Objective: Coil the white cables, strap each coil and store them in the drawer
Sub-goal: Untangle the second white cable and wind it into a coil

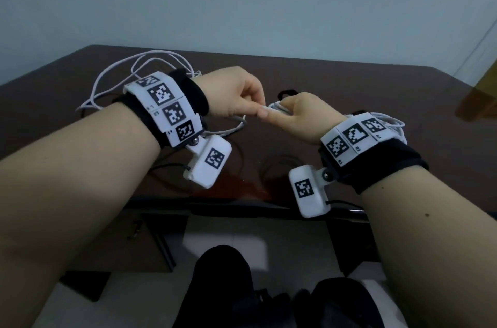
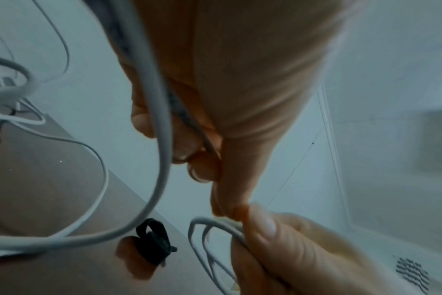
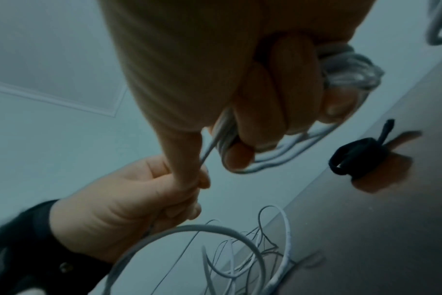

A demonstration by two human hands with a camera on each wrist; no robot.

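Note:
Above the brown table, my right hand grips a bundle of white cable coils; its fingers curl round the coil. More loops hang behind that wrist. My left hand meets the right thumb and pinches the running strand of the same cable. From it the loose white cable trails in wide loops over the far left of the table. A black strap lies looped on the table just beyond the right hand; it is also in the wrist views.
Thin black wires from the wrist cameras run over the table near its front edge. A pale wall stands right behind the table. Dark-clothed legs are below the edge.

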